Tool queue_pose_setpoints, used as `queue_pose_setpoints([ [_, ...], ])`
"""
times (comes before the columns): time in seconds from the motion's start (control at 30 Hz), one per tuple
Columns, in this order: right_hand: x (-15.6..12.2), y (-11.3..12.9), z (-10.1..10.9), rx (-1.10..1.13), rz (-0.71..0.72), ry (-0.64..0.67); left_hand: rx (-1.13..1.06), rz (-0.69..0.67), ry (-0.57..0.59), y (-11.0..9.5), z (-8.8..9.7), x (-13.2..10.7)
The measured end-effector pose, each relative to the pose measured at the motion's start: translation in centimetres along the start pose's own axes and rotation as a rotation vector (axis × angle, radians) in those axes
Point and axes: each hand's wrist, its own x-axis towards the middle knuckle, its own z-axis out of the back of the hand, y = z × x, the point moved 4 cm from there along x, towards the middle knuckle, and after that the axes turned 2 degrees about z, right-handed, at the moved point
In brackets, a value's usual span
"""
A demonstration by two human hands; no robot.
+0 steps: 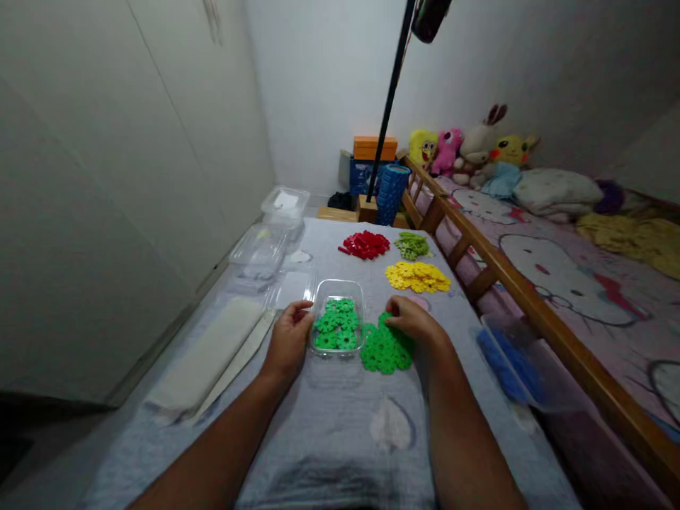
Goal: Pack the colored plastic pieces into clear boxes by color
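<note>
A clear plastic tub [340, 289] stands on the grey cloth in front of me, partly filled with dark green flat toy pieces [336, 324]. My left hand [290, 338] rests against the tub's left wall, fingers curled round its edge. To the tub's right lies a loose heap of the same green pieces [383, 350]. My right hand [415, 323] sits on top of that heap with fingers pinched together on some of the pieces.
Further back lie heaps of red pieces [365, 244], light green pieces [412, 246] and yellow pieces [418, 277]. Empty clear tubs and lids [268, 244] stand at the left. A tub of blue pieces [510, 365] sits right, beside a wooden bed rail [531, 312]. A black pole [389, 106] rises behind.
</note>
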Motion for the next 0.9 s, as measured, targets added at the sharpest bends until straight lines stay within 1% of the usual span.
queue_pose_setpoints([
  [0.13, -0.3, 0.1, 0.2, 0.089, 0.01, -0.021, -0.013, 0.011, -0.009, 0.3, 0.1, -0.1],
  [0.27, -0.3, 0.4, 0.3, 0.192, 0.038, -0.008, -0.046, 0.034, 0.01, 0.7, 0.3, 0.0],
  [0.37, -0.2, 0.5, 0.3, 0.219, 0.044, -0.02, -0.073, 0.047, 0.031, 0.7, 0.3, 0.0],
  [0.5, -0.1, 0.3, 0.2, 0.223, 0.045, -0.048, -0.042, 0.035, 0.067, 0.3, 0.0, -0.3],
  [0.57, 0.0, 0.4, 0.4, 0.214, 0.053, -0.11, -0.021, 0.035, 0.083, 0.2, -0.2, -0.3],
  [0.6, 0.1, 0.5, 0.6, 0.211, 0.067, -0.167, -0.014, 0.038, 0.087, 0.2, -0.2, -0.3],
  [0.7, 0.1, 1.4, 1.4, 0.237, 0.161, -0.408, 0.0, 0.047, 0.089, 0.4, -0.2, -0.3],
  [0.77, 0.0, 2.5, 1.6, 0.284, 0.245, -0.537, -0.001, 0.058, 0.088, 0.5, -0.2, -0.2],
  [0.83, -0.3, 3.8, 1.3, 0.315, 0.325, -0.588, -0.012, 0.075, 0.093, 0.5, -0.2, -0.2],
  [0.9, -0.6, 5.1, 0.9, 0.297, 0.393, -0.597, -0.031, 0.09, 0.1, 0.4, -0.2, -0.3],
])
